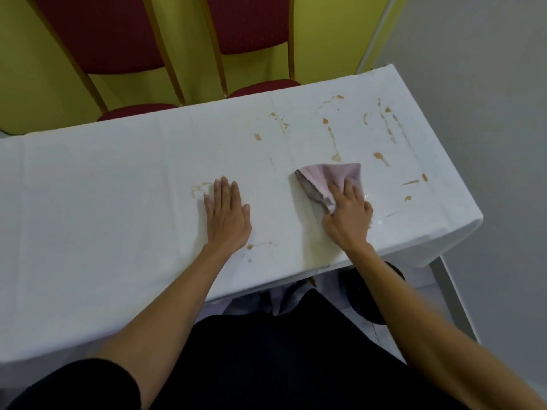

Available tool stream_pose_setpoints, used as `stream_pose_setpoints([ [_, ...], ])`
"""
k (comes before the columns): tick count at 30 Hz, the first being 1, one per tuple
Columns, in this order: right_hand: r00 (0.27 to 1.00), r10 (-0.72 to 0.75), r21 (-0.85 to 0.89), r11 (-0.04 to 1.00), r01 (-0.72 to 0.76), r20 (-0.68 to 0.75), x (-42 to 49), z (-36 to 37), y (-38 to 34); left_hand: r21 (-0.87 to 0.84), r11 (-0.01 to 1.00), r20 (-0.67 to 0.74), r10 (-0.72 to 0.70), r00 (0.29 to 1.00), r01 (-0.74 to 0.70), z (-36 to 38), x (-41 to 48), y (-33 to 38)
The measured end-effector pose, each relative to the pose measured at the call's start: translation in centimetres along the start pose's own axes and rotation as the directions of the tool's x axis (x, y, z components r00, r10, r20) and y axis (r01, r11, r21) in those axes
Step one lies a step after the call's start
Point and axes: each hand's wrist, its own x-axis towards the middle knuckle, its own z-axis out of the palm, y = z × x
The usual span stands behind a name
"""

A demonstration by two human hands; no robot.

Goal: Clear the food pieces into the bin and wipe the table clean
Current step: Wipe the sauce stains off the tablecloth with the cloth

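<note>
Matt white tablecloth (118,179), fuzzy pink cloth (331,179)

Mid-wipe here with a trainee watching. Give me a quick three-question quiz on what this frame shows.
1. True or false: the left hand holds the pink cloth.
2. Multiple choice: most brown smears left on the white tablecloth lie (A) beyond and to the right of the cloth, (B) at the far left end, (C) only under the left hand.
3. Short answer: what stands behind the table's far edge?

Key
1. False. The right hand presses the cloth down; the left hand lies flat and open on the tablecloth.
2. A.
3. Two red chairs with gold frames.
</note>
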Motion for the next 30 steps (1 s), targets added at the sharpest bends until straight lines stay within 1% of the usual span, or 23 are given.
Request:
stream_pose_setpoints([
  [2, 0.994, -0.108, -0.013, 0.994, 0.108, 0.035, -2.2, 1.0, -2.3, -0.055, 0.997, -0.064, -0.06, 0.996, 0.057, -0.6, -1.3, -1.4],
  [4, 0.982, -0.176, -0.025, 0.984, 0.178, 0.064, -4.3, 2.0, -4.3, -0.126, 0.98, -0.12, -0.17, 0.978, 0.155, -0.8, -3.0, -3.8],
  [6, 0.982, -0.153, -0.027, 0.987, 0.157, 0.11, -4.8, 2.5, -5.1, -0.18, 0.948, -0.141, -0.288, 0.947, 0.262, -0.8, -4.5, -6.3],
  [8, 0.987, -0.078, -0.019, 0.996, 0.082, 0.141, -4.2, 2.5, -5.4, -0.191, 0.923, -0.144, -0.364, 0.92, 0.335, -0.7, -5.7, -8.3],
  [11, 0.993, -0.051, -0.067, 0.996, 0.058, 0.109, -4.4, 2.5, -6.2, -0.163, 0.924, -0.148, -0.37, 0.917, 0.347, -0.3, -7.0, -9.6],
  [13, 0.996, -0.064, -0.044, 0.997, 0.067, 0.069, -5.6, 3.1, -7.4, -0.142, 0.93, -0.153, -0.358, 0.921, 0.338, -0.1, -7.3, -9.7],
  [14, 0.992, -0.108, -0.026, 0.994, 0.11, 0.07, -6.6, 3.5, -8.4, -0.132, 0.932, -0.162, -0.357, 0.92, 0.338, 0.1, -7.4, -9.7],
  [15, 0.978, -0.187, -0.013, 0.982, 0.189, 0.087, -7.8, 3.9, -9.7, -0.125, 0.933, -0.18, -0.356, 0.917, 0.338, 0.3, -7.3, -9.7],
  [16, 0.949, -0.296, -0.017, 0.954, 0.299, 0.104, -9.3, 4.6, -10.8, -0.119, 0.935, -0.201, -0.351, 0.915, 0.333, 0.4, -7.4, -9.7],
  [18, 0.856, -0.502, -0.057, 0.858, 0.511, 0.123, -12.1, 5.7, -12.2, -0.109, 0.943, -0.236, -0.332, 0.913, 0.314, 0.7, -7.4, -9.8],
  [20, 0.795, -0.598, -0.078, 0.792, 0.606, 0.103, -13.1, 5.9, -11.5, -0.103, 0.949, -0.244, -0.315, 0.917, 0.298, 1.0, -7.6, -10.1],
  [22, 0.763, -0.641, -0.092, 0.757, 0.647, 0.084, -12.1, 5.4, -8.8, -0.095, 0.948, -0.261, -0.318, 0.911, 0.304, 1.1, -7.7, -10.1],
  [23, 0.765, -0.639, -0.12, 0.755, 0.644, 0.082, -11.4, 5.1, -7.1, -0.095, 0.947, -0.265, -0.322, 0.909, 0.307, 1.1, -7.7, -10.2],
  [24, 0.786, -0.612, -0.157, 0.771, 0.617, 0.083, -10.7, 4.7, -5.5, -0.096, 0.946, -0.262, -0.325, 0.909, 0.311, 1.1, -7.7, -10.1],
  [26, 0.879, -0.471, -0.196, 0.858, 0.476, 0.073, -9.1, 4.0, -3.3, -0.097, 0.944, -0.258, -0.33, 0.908, 0.316, 1.1, -7.6, -10.1],
  [27, 0.923, -0.381, -0.19, 0.904, 0.383, 0.049, -8.8, 3.9, -3.1, -0.101, 0.943, -0.258, -0.331, 0.908, 0.316, 1.1, -7.6, -10.0],
  [28, 0.953, -0.302, -0.174, 0.937, 0.302, 0.03, -8.8, 4.0, -3.6, -0.103, 0.944, -0.255, -0.331, 0.909, 0.315, 1.2, -7.6, -10.1],
  [29, 0.967, -0.256, -0.158, 0.954, 0.255, 0.016, -9.1, 4.3, -4.6, -0.1, 0.944, -0.254, -0.33, 0.909, 0.315, 1.2, -7.6, -10.2],
  [30, 0.968, -0.252, -0.143, 0.958, 0.25, 0.006, -9.8, 4.6, -5.9, -0.098, 0.943, -0.255, -0.332, 0.908, 0.317, 1.2, -7.7, -10.2],
])
